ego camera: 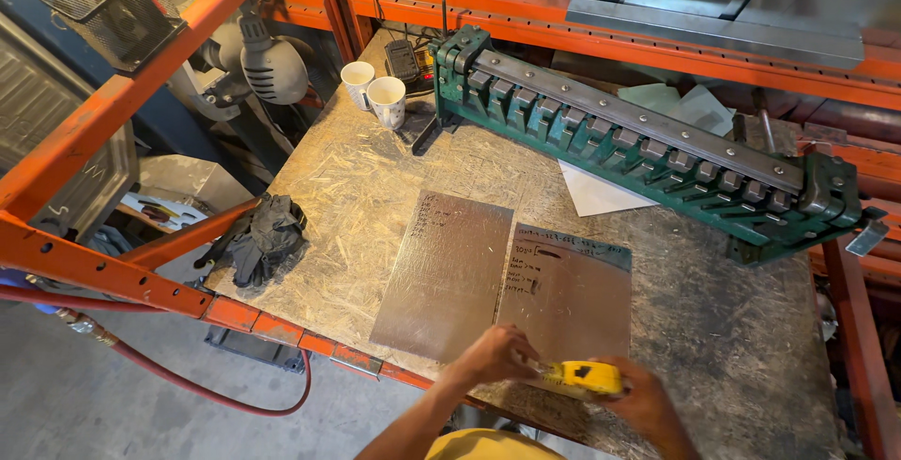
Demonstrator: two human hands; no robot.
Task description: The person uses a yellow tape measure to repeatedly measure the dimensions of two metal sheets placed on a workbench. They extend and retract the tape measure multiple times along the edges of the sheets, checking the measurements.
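the yellow tape measure sat at the near edge of the right-hand shiny sheet-metal panel, on the chipboard counter. right hand fingers clamped its case; left hand fingers pinched its tip.

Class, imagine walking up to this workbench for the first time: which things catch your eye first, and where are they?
A long green sheet-metal bending machine lies across the bench's far right. In the middle lie two flat metal sheets side by side. At the near edge, the left hand and right hand hold a yellow tape measure.
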